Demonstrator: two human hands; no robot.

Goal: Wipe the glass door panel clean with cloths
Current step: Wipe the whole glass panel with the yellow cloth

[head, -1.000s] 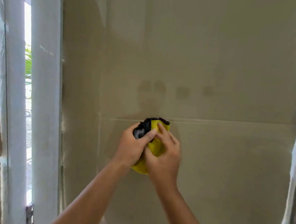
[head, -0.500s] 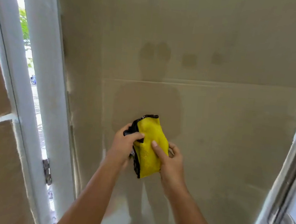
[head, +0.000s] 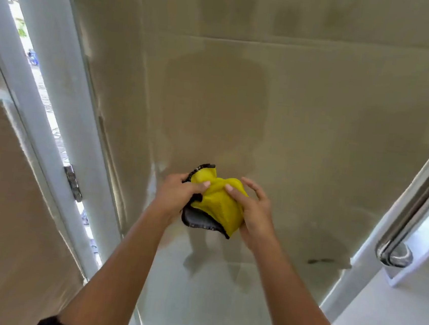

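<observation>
Glass door panel (head: 303,134) fills the middle of the view, hazy, with faint dark patches near its top. A white door frame (head: 43,46) runs down its left side and a steel pull handle (head: 420,205) stands at the right edge. Low and central before the panel, a yellow cloth (head: 219,205) with a grey underside and black edging is bunched between both hands; whether it touches the glass I cannot tell. The left hand (head: 175,198) curls its fingers round the upper left edge, thumb on top. The right hand (head: 255,217) cradles the right side, thumb pressed on the yellow face, its other fingers loosely spread. This looks like refolding: make a flat pad, clean face outward, then wipe in overlapping passes, taking in the small dark smudge (head: 321,261) low right.
</observation>
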